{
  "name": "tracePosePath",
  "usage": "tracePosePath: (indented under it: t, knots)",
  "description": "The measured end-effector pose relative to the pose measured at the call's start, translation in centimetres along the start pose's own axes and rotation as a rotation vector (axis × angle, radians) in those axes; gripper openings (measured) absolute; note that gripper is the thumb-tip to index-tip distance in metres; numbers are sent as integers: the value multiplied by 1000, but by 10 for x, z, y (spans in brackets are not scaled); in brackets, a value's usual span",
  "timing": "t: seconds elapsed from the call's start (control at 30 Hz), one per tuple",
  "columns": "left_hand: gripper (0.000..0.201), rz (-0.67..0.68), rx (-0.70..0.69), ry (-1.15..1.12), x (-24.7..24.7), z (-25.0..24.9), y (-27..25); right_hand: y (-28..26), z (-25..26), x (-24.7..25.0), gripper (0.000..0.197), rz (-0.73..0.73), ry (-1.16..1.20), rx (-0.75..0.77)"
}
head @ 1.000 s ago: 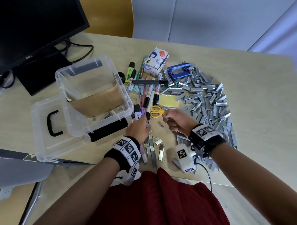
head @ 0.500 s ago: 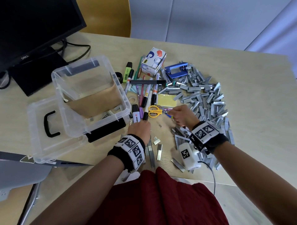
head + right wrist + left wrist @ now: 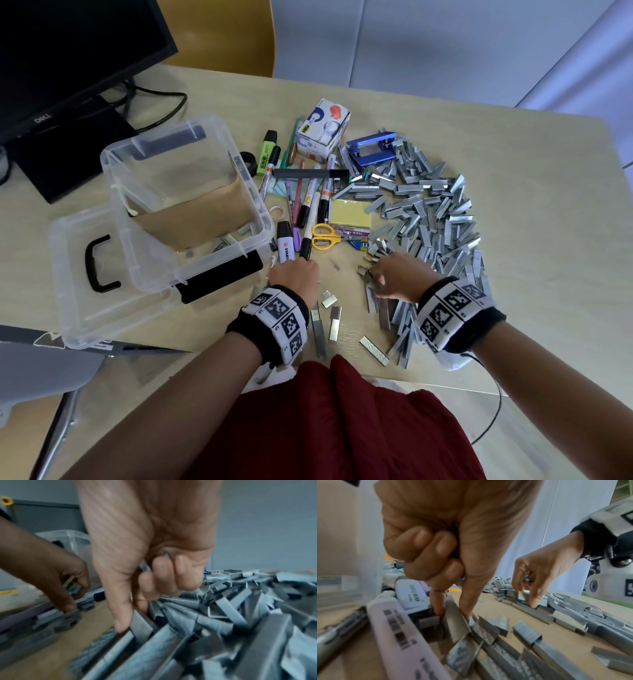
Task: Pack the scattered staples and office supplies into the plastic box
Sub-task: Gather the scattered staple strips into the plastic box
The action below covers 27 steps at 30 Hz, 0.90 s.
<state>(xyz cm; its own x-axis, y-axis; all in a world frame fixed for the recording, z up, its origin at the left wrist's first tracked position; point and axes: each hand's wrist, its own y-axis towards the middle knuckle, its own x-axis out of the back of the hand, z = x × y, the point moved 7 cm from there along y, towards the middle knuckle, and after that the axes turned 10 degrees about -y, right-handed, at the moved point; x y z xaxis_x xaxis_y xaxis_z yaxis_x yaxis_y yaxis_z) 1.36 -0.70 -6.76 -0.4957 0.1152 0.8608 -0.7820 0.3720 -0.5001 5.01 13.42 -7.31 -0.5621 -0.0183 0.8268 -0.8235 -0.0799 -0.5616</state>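
Note:
The clear plastic box stands open at the left, with brown paper and a few staple strips inside. A big pile of grey staple strips covers the table's right half. My left hand is just right of the box. Its thumb and forefinger pinch a staple strip standing on the table, the other fingers curled. My right hand is at the pile's near-left edge. It pinches a strip and holds more strips in the curled fingers.
The box's lid with a black handle lies left of the box. Markers, yellow scissors, sticky notes, a small carton and a blue punch lie behind my hands. A monitor stands far left. Loose strips lie near the front edge.
My right hand has drawn back a little from the scissors to the near edge of the staple pile. My left hand has stayed beside the box.

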Motion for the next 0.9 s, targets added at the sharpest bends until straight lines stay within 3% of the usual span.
tracePosePath:
  t: [0.07,0.17,0.33,0.47,0.67,0.8,0.9]
  knots:
    - [26,-5,2,-6,1,0,0,3,-4,1,16,-40,128,14]
    - [26,3,-6,-40,0,0,2,6,-11,4,22,-43,451,-31]
    - [22,40,-12,-186,-1,4,5,3,-14,-3,26,77,1488,-152]
    - [22,6,-30,-434,10,6,5,10,-10,1,20,99,1894,-73]
    - [18,-28,-103,-1130,46,6,1,17,3,30,18,57,1907,-10]
    - [25,-61,-132,-1407,80,16,-17,19,30,70,21,26,1769,37]
    - [25,-157,-134,-1516,110,42,-33,23,61,106,15,-3,1606,144]
